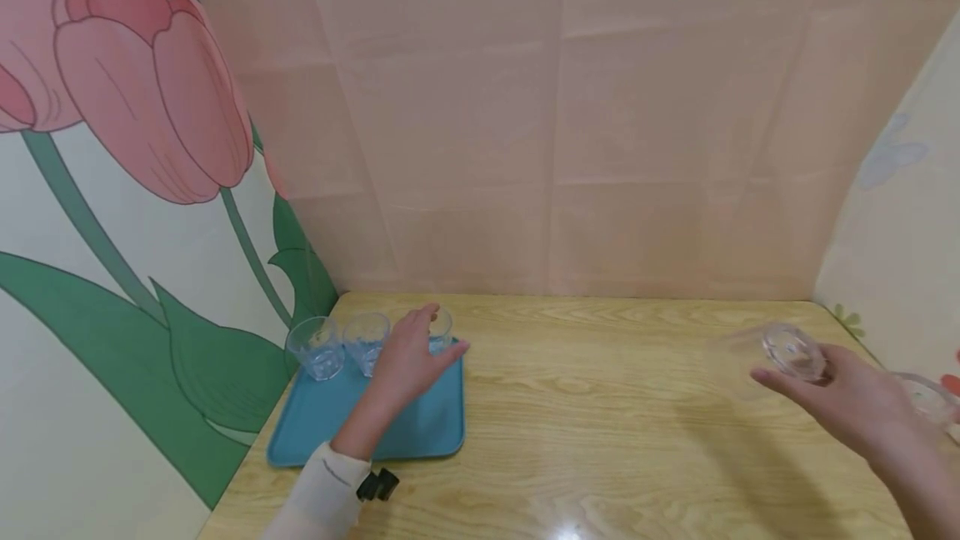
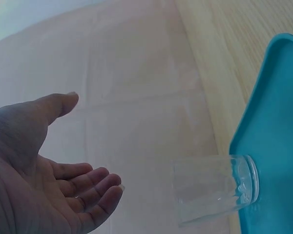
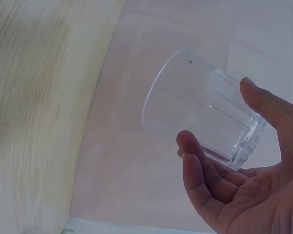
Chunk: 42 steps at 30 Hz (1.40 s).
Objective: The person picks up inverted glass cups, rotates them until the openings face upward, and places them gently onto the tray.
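Observation:
My right hand [image 1: 855, 394] grips a clear cup [image 3: 205, 109] by its lower part, thumb on one side and fingers on the other. The cup is tipped over in the air above the right side of the table, its base turned toward the head camera and its mouth away. On the left, my left hand [image 1: 408, 357] reaches over a blue tray [image 1: 420, 432], fingers spread and holding nothing. Behind its fingers stands an upright clear cup [image 2: 212, 187] at the tray's back part, apart from the palm. Two more clear cups, a middle one [image 1: 363, 340] and a left one [image 1: 318, 350], stand beside it in a row.
Another clear cup-like piece [image 1: 926, 398] shows at the far right, partly behind my right wrist. The wood-grain table [image 1: 570, 415] runs back to a pinkish cloth backdrop [image 1: 555, 148]. A wall with painted tulips [image 1: 142, 98] borders the tray on the left.

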Available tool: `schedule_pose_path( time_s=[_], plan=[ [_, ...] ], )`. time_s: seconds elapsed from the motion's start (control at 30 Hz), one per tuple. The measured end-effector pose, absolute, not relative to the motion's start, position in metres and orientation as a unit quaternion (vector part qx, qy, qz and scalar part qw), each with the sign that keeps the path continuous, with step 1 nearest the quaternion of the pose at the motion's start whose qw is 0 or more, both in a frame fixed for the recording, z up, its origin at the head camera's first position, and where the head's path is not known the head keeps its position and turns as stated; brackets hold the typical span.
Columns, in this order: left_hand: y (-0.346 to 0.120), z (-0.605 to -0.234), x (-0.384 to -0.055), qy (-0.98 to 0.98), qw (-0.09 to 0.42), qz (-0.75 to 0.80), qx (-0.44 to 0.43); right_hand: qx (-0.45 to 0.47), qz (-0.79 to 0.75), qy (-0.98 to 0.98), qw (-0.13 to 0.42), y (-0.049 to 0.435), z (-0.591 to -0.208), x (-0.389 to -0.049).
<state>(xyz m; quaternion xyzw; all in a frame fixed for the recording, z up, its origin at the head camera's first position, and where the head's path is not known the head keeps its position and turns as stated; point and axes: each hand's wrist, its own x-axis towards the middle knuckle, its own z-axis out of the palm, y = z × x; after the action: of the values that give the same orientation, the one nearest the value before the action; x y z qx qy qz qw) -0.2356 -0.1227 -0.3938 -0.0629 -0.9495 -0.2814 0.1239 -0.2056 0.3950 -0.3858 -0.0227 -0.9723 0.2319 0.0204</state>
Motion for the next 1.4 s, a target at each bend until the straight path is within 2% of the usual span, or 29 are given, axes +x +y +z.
schedule_pose_path(
  time_s=[0.43,0.73,0.83,1.1,1.4],
  plan=[
    [-0.111,-0.390,-0.225,-0.942,0.116,-0.301,-0.094,-0.031,0.382,-0.924,-0.006,0.366,-0.389,-0.195],
    [-0.101,-0.389,-0.216,-0.926,0.095,-0.347,-0.112,0.003,0.478,-0.878,0.033,0.340,-0.403,-0.191],
    [-0.097,-0.387,-0.213,-0.921,0.087,-0.362,-0.115,0.012,0.512,-0.858,0.027,0.329,-0.405,-0.190],
    [-0.088,-0.383,-0.205,-0.894,0.056,-0.419,-0.151,0.074,0.637,-0.767,-0.011,0.302,-0.409,-0.188],
    [-0.077,-0.386,-0.202,-0.846,0.024,-0.493,-0.201,0.173,0.751,-0.637,-0.020,0.271,-0.413,-0.182]
  ],
)
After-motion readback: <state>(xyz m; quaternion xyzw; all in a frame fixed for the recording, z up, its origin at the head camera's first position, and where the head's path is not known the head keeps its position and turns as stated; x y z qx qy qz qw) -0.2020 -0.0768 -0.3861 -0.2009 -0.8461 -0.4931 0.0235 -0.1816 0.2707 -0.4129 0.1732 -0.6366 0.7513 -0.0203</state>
